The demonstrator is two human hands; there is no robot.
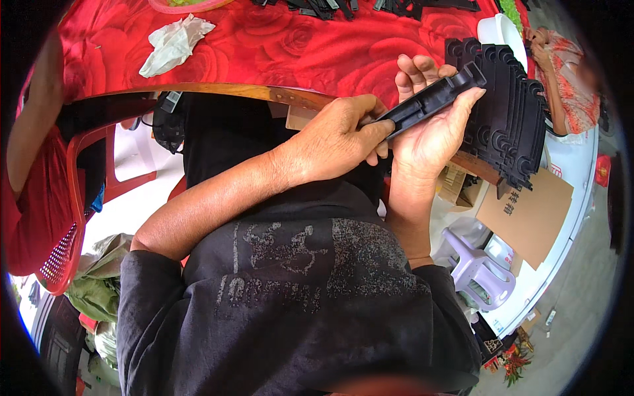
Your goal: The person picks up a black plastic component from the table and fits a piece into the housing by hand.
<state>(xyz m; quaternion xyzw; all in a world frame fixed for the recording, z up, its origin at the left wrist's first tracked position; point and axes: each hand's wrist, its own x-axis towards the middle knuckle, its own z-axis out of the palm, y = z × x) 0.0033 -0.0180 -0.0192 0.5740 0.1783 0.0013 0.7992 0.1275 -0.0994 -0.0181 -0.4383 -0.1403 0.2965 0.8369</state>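
A long, narrow black plastic strip (429,104), with a recessed channel and a hooked far end, is tilted up to the right between my hands. My left hand (343,138) pinches its lower end, the thumb lying along the top. Beneath it my right hand (429,138) is turned palm up, thumb against the upper end and fingers curled on the far side. Close to the right hand, a stack of flat black plastic parts (505,109) with scalloped edges rests at the table's right side.
The red rose-patterned cloth (264,49) covers the table, with a crumpled white tissue (175,45) and loose black pieces (323,8) on it. A white tub (500,30) stands behind the stack. People sit at left and right. A purple stool (479,274) and cardboard (528,214) are below right.
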